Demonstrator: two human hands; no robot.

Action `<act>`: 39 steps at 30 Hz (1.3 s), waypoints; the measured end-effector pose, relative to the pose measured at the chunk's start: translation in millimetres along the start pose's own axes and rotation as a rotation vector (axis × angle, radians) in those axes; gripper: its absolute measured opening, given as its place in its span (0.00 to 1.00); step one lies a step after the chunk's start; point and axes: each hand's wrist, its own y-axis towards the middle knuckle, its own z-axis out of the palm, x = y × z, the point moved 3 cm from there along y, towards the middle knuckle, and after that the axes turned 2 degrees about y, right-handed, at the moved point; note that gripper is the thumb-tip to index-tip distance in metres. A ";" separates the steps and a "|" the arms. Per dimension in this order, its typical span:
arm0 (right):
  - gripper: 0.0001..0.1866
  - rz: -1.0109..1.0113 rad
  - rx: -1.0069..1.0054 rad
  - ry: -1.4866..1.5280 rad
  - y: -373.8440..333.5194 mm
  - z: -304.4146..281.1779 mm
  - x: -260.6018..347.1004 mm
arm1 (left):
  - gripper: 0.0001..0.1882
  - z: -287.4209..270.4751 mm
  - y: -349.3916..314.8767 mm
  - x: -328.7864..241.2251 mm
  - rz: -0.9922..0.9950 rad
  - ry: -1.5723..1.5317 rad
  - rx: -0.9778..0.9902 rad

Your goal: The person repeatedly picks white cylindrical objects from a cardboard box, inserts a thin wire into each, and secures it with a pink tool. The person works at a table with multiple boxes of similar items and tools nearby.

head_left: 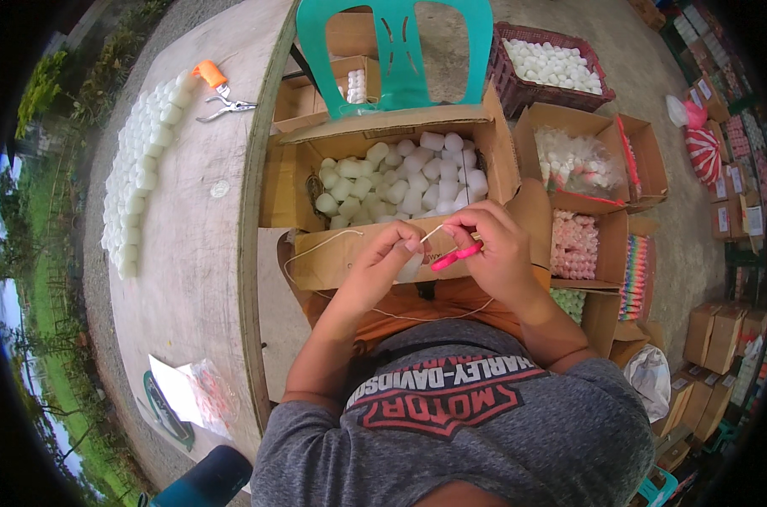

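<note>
In my left hand (387,260), closed over the box's near side, is a small white votive candle (410,269), partly covered by the fingers. My right hand (492,245), also closed, pinches a cream wick cord (432,234) at the candle's end. Pink-handled scissors (457,256) hang from the same right hand; their blades are hidden. The loose cord loops left over a cardboard flap and across my lap. Just beyond both hands, an open cardboard box (303,182) holds many loose white candles (392,179).
A wooden table (202,169) on the left bears rows of white candles (143,173), orange-handled pliers (223,93) and a plastic bag (210,393). A green chair (392,59) stands beyond the box. On the right are a maroon crate (506,84) and boxes of coloured pieces (575,245).
</note>
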 end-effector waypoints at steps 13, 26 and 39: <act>0.09 -0.082 0.129 0.094 -1.6 10.1 3.4 | 0.04 8.8 0.5 -21.0 0.188 0.562 -0.107; 0.07 0.254 0.218 0.483 -10.3 17.8 -7.5 | 0.03 2.1 -2.9 -7.9 0.131 0.092 -0.133; 0.13 -0.365 0.123 0.022 -4.4 5.5 19.6 | 0.03 -4.0 -4.0 -7.1 -0.074 -0.049 -0.034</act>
